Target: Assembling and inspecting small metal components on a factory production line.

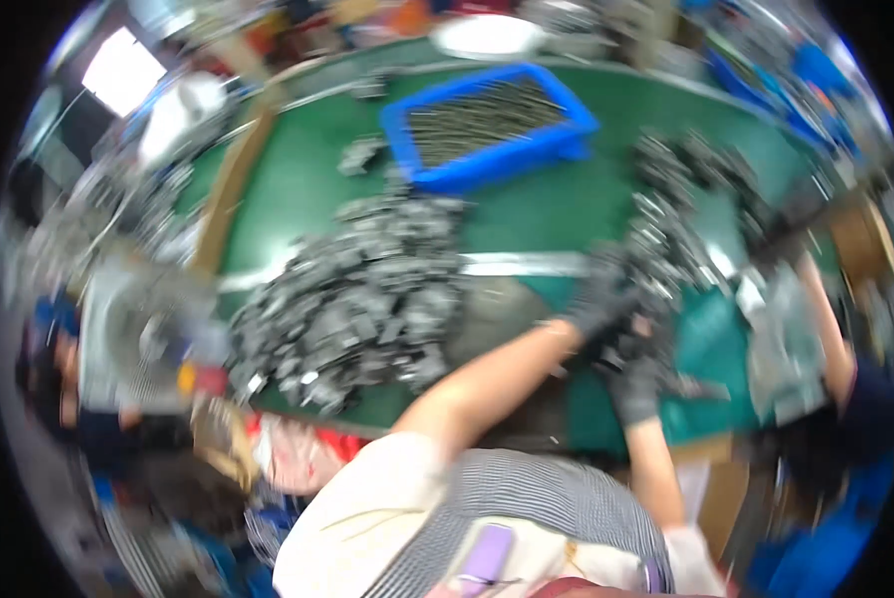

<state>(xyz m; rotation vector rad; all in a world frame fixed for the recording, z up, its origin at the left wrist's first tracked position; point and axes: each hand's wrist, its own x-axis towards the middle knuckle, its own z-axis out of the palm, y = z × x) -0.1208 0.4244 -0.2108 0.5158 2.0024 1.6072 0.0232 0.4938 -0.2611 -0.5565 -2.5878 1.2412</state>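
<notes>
Small dark metal parts [634,344] sit between both gloved hands at the green surface [527,214], right of the big grey heap [352,294]. The left hand [598,304] and right hand [634,384] meet over them; motion blur hides each grip.

blur: whole view smeared | left hand [596,299] and right hand [634,384]: gloved, grip unreadable | grey parts pile [352,299] beside blue bin [487,125]: pieces indistinct | bin contents: too blurred
</notes>
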